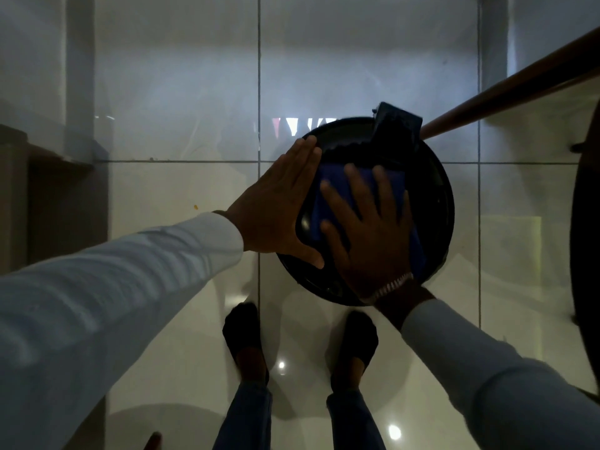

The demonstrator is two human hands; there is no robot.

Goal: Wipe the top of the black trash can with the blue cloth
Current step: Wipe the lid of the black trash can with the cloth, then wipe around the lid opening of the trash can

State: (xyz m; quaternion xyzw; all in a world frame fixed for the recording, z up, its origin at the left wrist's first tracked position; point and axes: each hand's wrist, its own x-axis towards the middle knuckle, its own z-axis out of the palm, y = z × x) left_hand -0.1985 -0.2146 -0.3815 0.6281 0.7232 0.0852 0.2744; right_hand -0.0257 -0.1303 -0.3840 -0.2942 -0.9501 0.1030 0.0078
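Note:
A round black trash can (436, 193) stands on the tiled floor, seen from straight above. A blue cloth (337, 186) lies spread on its lid. My right hand (370, 228) presses flat on the cloth with fingers apart, a metal watch band at the wrist. My left hand (279, 206) rests flat against the can's left rim, fingers together and pointing away from me, thumb lying on the near edge of the lid. Most of the lid's middle is hidden under both hands and the cloth.
A brown wooden rail (513, 89) runs from the can's far side to the upper right. A dark round object (584, 241) fills the right edge. A low wooden ledge (39, 157) sits at left. My two feet (246, 336) stand just before the can.

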